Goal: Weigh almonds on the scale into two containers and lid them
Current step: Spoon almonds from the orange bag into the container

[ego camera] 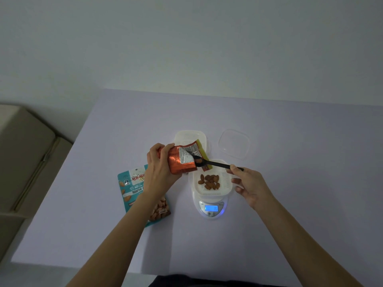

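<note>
A pale lilac table (290, 204) carries everything. A teal almond bag (132, 187) lies flat at the left, partly under the left forearm. Just right of it stands the white scale (211, 210), its blue display (211, 208) lit with a reading too small to read surely. On the scale's platform sits a white container (224, 183), and a second container (186, 136) waits behind it, looking empty as far as its visible part shows. One clear lid (234, 143) lies near, at the far right; no other lid shows.

The left hand (159, 168) grips an orange pouch (180, 162), tipped with its open mouth over the near container. The right hand (250, 185) pinches the end of a black spoon (215, 163), whose bowl is at the pouch mouth with what looks like one nut in it. A small heap of almonds (209, 181) covers part of the near container's floor.

The task seems early: the first portion is only partly weighed out, while the second filling and both lids are left to do
</note>
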